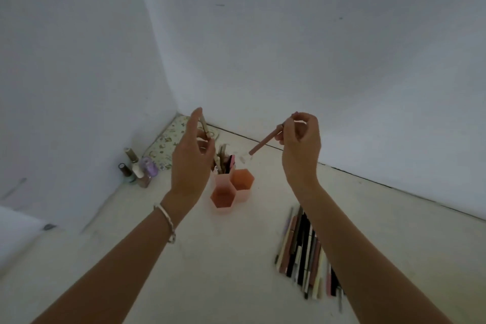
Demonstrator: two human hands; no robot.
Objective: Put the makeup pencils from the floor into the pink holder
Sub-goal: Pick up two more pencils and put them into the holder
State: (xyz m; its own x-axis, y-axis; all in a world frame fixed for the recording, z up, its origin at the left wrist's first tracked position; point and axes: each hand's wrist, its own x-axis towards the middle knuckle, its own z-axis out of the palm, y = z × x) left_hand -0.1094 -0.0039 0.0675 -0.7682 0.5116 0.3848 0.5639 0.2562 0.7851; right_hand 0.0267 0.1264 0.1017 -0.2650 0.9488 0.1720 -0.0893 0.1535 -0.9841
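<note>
The pink holder (231, 189) stands on the floor, made of three hexagonal cups; the far left cup holds several pencils (223, 160), the other two look empty. My left hand (190, 160) hovers above and left of the holder, pinching a thin beige pencil (204, 123) nearly upright. My right hand (301, 144) is raised to the right of the holder and grips a pink-brown pencil (264, 143) that slants down-left toward the cups. A row of several makeup pencils (302, 250) lies on the floor at the lower right, partly hidden by my right forearm.
Several nail polish bottles (138, 168) stand by the left wall. A floral pouch (168, 144) lies in the corner behind the holder. White walls meet at the corner. A white object (18, 231) sits at the left edge.
</note>
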